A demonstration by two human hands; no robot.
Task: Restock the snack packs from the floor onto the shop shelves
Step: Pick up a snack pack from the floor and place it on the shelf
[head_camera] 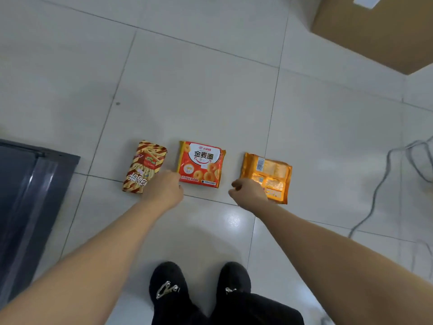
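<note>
Three snack packs lie flat in a row on the tiled floor: a red-and-yellow striped fries pack (145,166), a red ring-snack pack (201,164) and an orange pack (269,175) with its barcode side up. My left hand (164,191) hangs over the gap between the striped pack and the red pack. Its fingers point down and are loosely curled, and it holds nothing that I can see. My right hand (248,193) covers the orange pack's lower left corner, thumb out to the left, fingers loosely curled, with nothing gripped.
My two black shoes (199,285) stand just behind the packs. A dark grey shelf base (35,184) lies at the left. A cardboard box (375,31) sits at the top right, and grey cables (384,179) trail across the floor at the right.
</note>
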